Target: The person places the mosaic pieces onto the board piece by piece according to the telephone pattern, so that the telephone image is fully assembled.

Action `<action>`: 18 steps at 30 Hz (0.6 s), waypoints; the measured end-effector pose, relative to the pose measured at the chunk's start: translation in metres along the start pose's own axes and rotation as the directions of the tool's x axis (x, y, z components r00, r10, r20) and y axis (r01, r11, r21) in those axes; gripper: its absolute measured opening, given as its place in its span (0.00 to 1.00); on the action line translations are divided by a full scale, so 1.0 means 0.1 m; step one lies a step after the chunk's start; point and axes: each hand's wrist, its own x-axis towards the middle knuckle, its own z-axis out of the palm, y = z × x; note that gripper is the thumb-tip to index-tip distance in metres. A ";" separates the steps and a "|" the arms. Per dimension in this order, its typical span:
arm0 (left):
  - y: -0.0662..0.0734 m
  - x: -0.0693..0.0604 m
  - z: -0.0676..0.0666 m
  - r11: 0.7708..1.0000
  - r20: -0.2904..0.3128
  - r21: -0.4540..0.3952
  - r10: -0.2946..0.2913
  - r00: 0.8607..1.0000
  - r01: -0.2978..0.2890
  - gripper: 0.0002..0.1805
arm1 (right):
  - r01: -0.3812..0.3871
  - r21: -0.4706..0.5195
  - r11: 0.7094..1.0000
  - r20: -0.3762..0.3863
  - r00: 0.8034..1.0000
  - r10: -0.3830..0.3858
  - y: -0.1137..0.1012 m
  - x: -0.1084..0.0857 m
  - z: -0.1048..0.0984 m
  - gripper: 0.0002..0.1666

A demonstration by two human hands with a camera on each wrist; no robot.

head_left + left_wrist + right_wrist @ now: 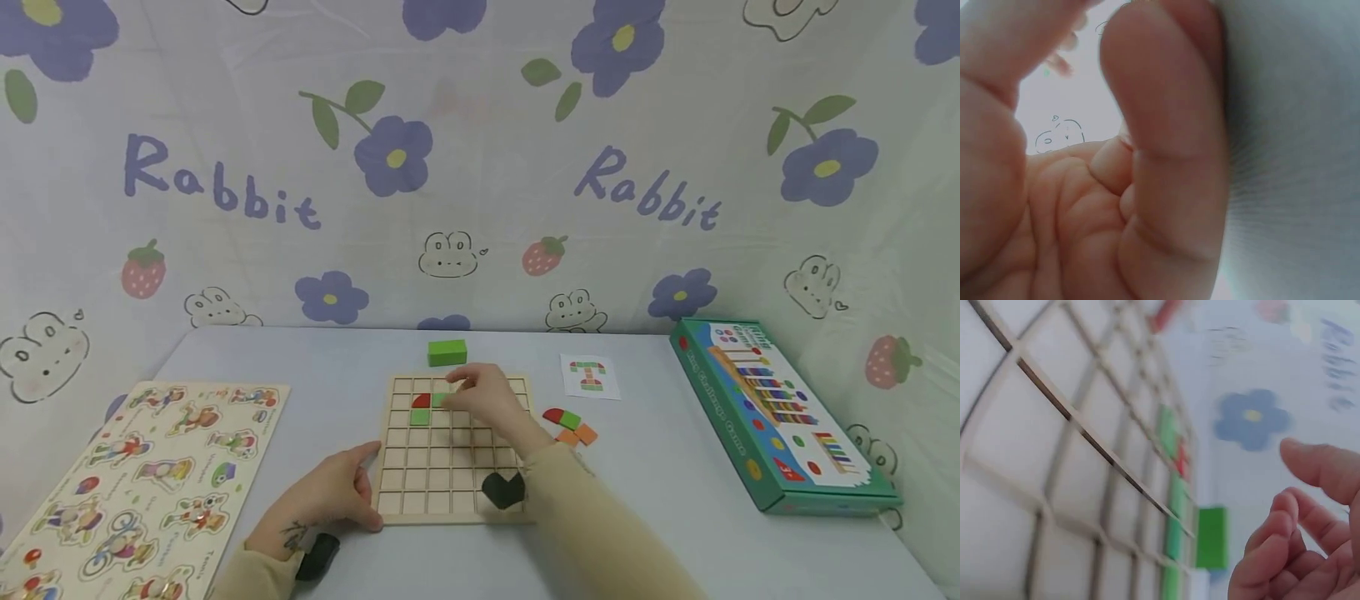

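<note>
A wooden grid board (pixel 429 481) lies on the table. Set in its upper cells are a red quarter-circle piece (pixel 422 401), a green square (pixel 420 417) below it, and another green piece (pixel 438 400) beside it, partly covered by my right hand. That right hand (pixel 483 402) is over the upper part of the board; in the right wrist view its thumb (pixel 1316 465) and fingers stand apart with nothing between them. My left hand (pixel 330 492) touches the board's left edge near the lower corner, thumb and index finger spread. Its palm (pixel 1069 219) faces the left wrist camera.
Loose red, green and orange pieces (pixel 570 425) lie right of the board. A green block (pixel 447 352) stands behind it, and a pattern card (pixel 590 377) lies back right. A green game box (pixel 787 417) is far right; a picture puzzle board (pixel 150 475) lies left.
</note>
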 end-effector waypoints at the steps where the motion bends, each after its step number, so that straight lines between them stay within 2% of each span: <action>1: 0.00 0.00 0.00 1.000 -0.001 0.002 0.001 1.000 -0.001 0.59 | 0.000 0.043 0.999 -0.006 1.000 0.000 0.01 -0.03 -0.10 0.23; 6: 0.01 -0.01 -0.01 1.000 -0.003 0.012 -0.001 1.000 0.001 0.59 | -0.018 0.121 0.993 -0.099 0.995 0.030 0.17 -0.22 -0.62 0.21; 10: 0.01 -0.01 -0.01 1.000 0.002 0.006 0.003 1.000 -0.003 0.59 | -0.070 0.093 0.993 -0.179 0.980 0.086 0.34 -0.40 -0.97 0.21; 14: -0.01 0.00 -0.02 1.000 0.013 -0.024 0.017 1.000 -0.017 0.59 | -0.132 0.108 0.985 -0.205 0.967 0.152 0.52 -0.57 -1.21 0.23; 18: -0.02 0.02 -0.01 0.999 0.021 -0.042 0.022 1.000 -0.021 0.59 | -0.205 0.101 0.973 -0.201 0.954 0.222 0.69 -0.72 -1.32 0.27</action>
